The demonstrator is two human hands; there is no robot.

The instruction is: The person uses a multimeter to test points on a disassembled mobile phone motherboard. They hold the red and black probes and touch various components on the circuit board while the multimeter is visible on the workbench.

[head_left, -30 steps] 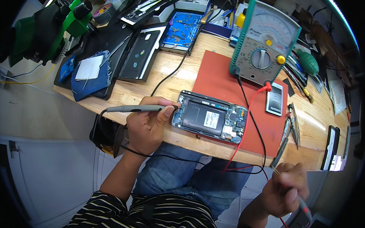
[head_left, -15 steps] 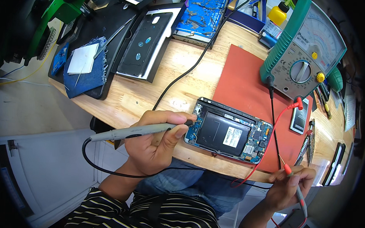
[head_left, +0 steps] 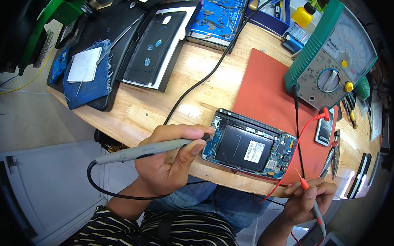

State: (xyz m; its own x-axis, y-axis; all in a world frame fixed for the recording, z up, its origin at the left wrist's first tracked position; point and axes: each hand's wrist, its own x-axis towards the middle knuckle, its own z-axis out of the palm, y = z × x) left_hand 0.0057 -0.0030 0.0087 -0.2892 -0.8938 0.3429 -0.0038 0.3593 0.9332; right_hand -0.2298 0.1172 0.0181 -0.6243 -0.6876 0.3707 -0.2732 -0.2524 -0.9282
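Observation:
An opened smartphone [head_left: 247, 170] lies back side up, partly on a red mat, its circuit boards and black battery bay showing. My left hand [head_left: 167, 163] pinches a grey test probe [head_left: 137, 152] with a black collar; its front end is at the phone's left end, where my fingers hide whether the tip touches. Right of the phone, my right hand [head_left: 307, 199] grips a red-collared test probe [head_left: 318, 214]. Its bare needle points up and left, a little apart from the phone. Red and black leads run to a green-and-grey analog multimeter [head_left: 316, 81] standing behind on the right.
The red mat [head_left: 263, 88] bears a loose phone battery [head_left: 324, 129]. Tweezers [head_left: 336, 160] lie at the right. A tray with a black phone cover [head_left: 158, 48], blue denim cloth [head_left: 87, 93] and a blue parts board [head_left: 218, 15] stand at the back left. A black cable [head_left: 200, 82] crosses the table.
My right hand has shifted a little left, bringing the red probe's needle nearer the phone. My left hand keeps its place at the phone's left end. The whole view has shifted slightly.

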